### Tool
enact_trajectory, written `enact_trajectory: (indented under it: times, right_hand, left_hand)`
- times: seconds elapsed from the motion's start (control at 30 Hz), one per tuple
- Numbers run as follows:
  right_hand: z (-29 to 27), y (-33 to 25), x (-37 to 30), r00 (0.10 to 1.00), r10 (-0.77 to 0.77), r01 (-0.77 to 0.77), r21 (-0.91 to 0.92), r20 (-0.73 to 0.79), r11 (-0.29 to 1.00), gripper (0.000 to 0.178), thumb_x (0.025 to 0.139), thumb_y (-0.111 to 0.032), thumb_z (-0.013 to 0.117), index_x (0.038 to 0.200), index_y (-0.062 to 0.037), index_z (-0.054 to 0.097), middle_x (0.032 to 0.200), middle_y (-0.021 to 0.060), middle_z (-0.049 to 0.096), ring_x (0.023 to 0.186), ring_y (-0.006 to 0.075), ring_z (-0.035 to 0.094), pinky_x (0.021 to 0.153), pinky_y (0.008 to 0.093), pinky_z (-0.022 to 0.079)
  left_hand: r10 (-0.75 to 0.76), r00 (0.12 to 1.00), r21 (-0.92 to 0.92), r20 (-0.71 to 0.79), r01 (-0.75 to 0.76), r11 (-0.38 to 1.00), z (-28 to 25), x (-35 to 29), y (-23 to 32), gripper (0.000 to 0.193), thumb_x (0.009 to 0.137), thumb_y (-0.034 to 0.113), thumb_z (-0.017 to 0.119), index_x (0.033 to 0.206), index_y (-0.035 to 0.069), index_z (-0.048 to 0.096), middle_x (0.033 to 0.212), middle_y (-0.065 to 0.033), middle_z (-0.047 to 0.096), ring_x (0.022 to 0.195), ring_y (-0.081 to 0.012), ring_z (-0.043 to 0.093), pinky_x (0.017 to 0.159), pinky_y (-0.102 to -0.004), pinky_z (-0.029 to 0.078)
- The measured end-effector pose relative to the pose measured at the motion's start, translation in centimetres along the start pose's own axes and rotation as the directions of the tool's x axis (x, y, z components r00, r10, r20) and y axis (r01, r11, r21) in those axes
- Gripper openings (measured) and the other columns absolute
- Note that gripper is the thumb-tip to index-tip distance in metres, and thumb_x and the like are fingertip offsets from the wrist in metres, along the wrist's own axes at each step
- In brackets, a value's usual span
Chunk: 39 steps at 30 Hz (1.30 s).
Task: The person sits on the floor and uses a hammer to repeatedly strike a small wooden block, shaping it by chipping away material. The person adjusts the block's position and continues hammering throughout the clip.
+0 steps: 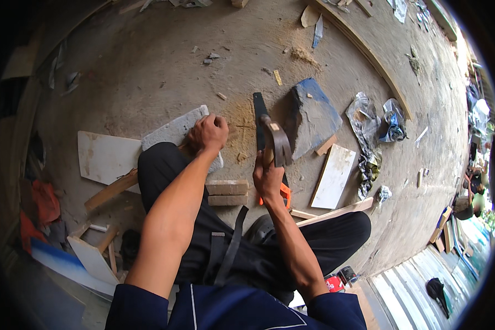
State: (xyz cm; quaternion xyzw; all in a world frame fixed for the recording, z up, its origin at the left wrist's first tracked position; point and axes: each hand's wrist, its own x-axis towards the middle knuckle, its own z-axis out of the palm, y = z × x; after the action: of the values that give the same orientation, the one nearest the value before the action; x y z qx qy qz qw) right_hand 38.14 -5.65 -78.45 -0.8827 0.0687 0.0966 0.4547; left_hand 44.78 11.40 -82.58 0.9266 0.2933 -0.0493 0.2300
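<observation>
My right hand (269, 177) is wrapped round the handle of a claw hammer (279, 142), its metal head up and the claw toward the right. Below it on the ground lies a handsaw with a dark blade (259, 104) and an orange handle (285, 193), partly covered by the hammer and hand. My left hand (209, 132) is closed, resting at a pale grey block (170, 128). Its fingers are curled under, and what they hold, if anything, is hidden. Two short wood blocks (227, 192) sit between my knees.
A blue-topped block (313, 113) stands right of the saw. White boards (334, 176) (105, 155) lie on both sides. Crumpled plastic (364, 118) and a long wood strip (368, 55) are farther right. A wooden frame (93, 250) sits at lower left. Sawdust (239, 126) covers the middle ground.
</observation>
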Motion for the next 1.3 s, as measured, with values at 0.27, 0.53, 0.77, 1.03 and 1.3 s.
enact_trajectory:
  times: [0.27,0.53,0.77,1.03,1.3]
  right_hand:
    - [-0.4,-1.0,0.4,0.989,0.141,-0.138,0.058,-0.040,0.989,0.024,0.093,-0.019,0.058,0.104,0.0013,0.054,0.075,0.0294,0.060,0.074,0.0478,0.062,0.062,0.0457,0.048]
    - [0.7,0.4,0.0,0.986,0.156,-0.152,0.071,-0.056,0.986,0.022,0.091,-0.015,0.057,0.108,-0.0015,0.051,0.075,0.0269,0.061,0.072,0.0447,0.063,0.063,0.0442,0.049]
    - [1.0,1.9,0.6,0.975,0.178,-0.164,-0.113,0.130,0.980,0.033,0.085,-0.006,0.054,0.115,0.0012,0.043,0.077,0.0311,0.061,0.078,0.0500,0.062,0.065,0.0512,0.048]
    - [1.4,1.1,-0.1,0.988,0.149,-0.148,-0.024,0.048,0.989,0.020,0.091,-0.017,0.058,0.098,-0.0006,0.048,0.075,0.0260,0.059,0.070,0.0442,0.061,0.065,0.0445,0.048]
    - [1.8,2.2,-0.3,0.983,0.162,-0.146,0.160,-0.089,0.976,0.017,0.089,-0.014,0.056,0.098,-0.0025,0.047,0.076,0.0234,0.060,0.066,0.0426,0.058,0.064,0.0433,0.048]
  left_hand:
    - [0.047,0.998,-0.049,-0.034,-0.049,0.998,0.6,0.2,-0.7,0.025,0.083,0.028,0.052,0.074,0.008,0.062,0.084,-0.0109,0.066,0.088,-0.0344,0.060,0.076,-0.0492,0.044]
    - [0.035,0.999,-0.052,-0.023,-0.036,0.998,0.6,0.1,-0.6,0.024,0.083,0.028,0.053,0.073,0.007,0.062,0.083,-0.0117,0.065,0.088,-0.0351,0.059,0.077,-0.0479,0.043]
    - [0.040,0.999,-0.061,-0.011,-0.041,0.997,0.1,-0.2,0.2,0.026,0.084,0.029,0.052,0.072,0.007,0.062,0.084,-0.0103,0.066,0.088,-0.0344,0.060,0.078,-0.0482,0.044]
    - [0.034,0.999,-0.008,0.016,-0.034,0.999,0.3,0.0,-0.3,0.029,0.085,0.031,0.052,0.072,0.007,0.062,0.083,-0.0092,0.066,0.090,-0.0327,0.061,0.077,-0.0485,0.044]
    - [0.055,0.990,-0.101,-0.126,-0.068,0.993,0.3,-0.6,0.4,0.037,0.089,0.029,0.046,0.069,0.002,0.061,0.079,-0.0170,0.065,0.084,-0.0383,0.061,0.073,-0.0487,0.046]
